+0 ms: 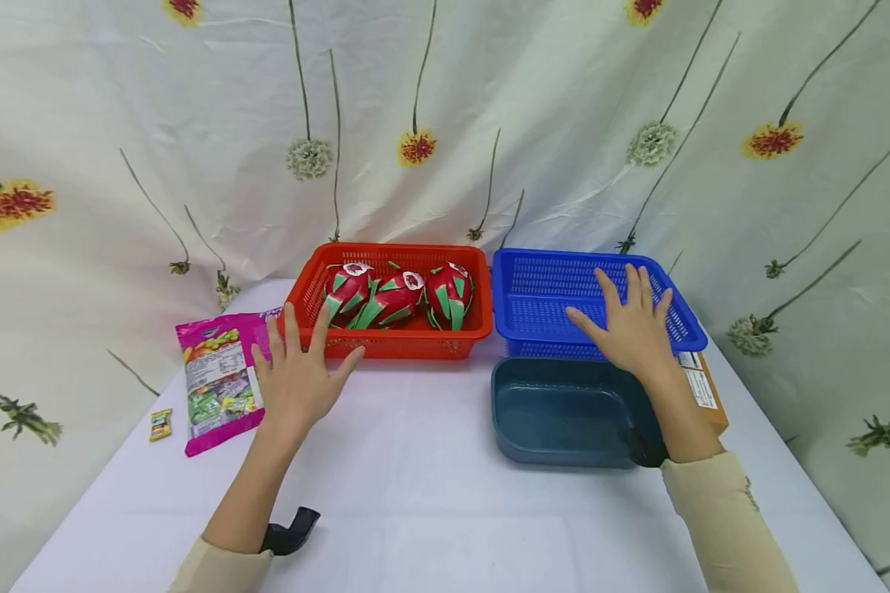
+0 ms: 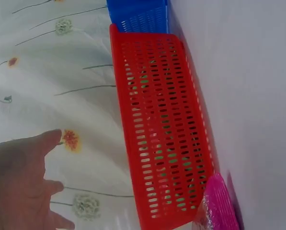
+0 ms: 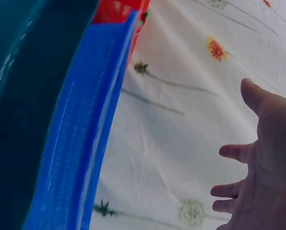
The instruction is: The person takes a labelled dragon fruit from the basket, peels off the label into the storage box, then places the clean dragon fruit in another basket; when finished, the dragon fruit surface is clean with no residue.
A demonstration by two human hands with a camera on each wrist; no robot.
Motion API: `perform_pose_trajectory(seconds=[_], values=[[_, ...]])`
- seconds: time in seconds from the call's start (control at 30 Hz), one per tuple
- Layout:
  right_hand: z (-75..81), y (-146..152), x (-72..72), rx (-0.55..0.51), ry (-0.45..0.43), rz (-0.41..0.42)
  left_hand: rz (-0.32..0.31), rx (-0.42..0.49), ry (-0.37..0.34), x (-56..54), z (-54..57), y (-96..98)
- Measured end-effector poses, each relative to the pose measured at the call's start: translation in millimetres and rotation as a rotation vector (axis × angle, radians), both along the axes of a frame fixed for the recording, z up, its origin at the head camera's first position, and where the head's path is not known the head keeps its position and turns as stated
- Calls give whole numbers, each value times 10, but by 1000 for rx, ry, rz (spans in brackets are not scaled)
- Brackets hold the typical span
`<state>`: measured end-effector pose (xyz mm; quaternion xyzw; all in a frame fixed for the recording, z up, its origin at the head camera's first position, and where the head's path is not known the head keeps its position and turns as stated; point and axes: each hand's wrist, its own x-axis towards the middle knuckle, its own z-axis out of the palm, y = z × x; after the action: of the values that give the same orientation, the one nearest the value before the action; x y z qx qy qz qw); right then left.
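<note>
My left hand (image 1: 297,383) is held up with fingers spread, holding nothing. In the head view it overlaps the edge of a pink candy bag (image 1: 222,383) and the near left corner of a red basket (image 1: 400,344). Three red-and-green dragon fruits (image 1: 393,298) lie in that basket. My right hand (image 1: 634,329), likewise spread and holding nothing, overlaps the blue basket (image 1: 545,317) in the head view. Nearer to me, below the blue basket, stands a dark teal tub (image 1: 564,412). The left wrist view shows the red basket's slotted side (image 2: 164,134) beyond the fingers.
One small yellow wrapped candy (image 1: 160,424) lies left of the bag. An orange-brown box (image 1: 704,391) with a white label sits at the right, partly hidden behind the right arm and blue basket. Behind the white table (image 1: 415,494) hangs a flowered cloth (image 1: 549,107).
</note>
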<state>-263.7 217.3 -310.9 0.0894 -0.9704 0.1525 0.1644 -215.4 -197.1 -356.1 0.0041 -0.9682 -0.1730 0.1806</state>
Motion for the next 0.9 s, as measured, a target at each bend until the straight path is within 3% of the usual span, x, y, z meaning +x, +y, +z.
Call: perform_pose_trajectory(seconds=[0.23, 0.43, 0.57, 0.67, 0.77, 0.9], values=[[218, -687, -443, -221, 95, 83, 115, 189, 123, -158, -93, 30], [217, -1242, -895, -503, 111, 135, 245, 461, 183, -366, -261, 85], [102, -1511, -1172, -675, 84, 180, 308, 714, 187, -485, -379, 136], [-44, -1679, -1334, -741, 55, 180, 314, 876, 189, -562, -460, 189], [-215, -1819, -1433, -792, 17, 159, 298, 942, 197, -629, -534, 255], [-438, -1977, -1478, -857, -30, 120, 269, 950, 188, -678, -633, 328]])
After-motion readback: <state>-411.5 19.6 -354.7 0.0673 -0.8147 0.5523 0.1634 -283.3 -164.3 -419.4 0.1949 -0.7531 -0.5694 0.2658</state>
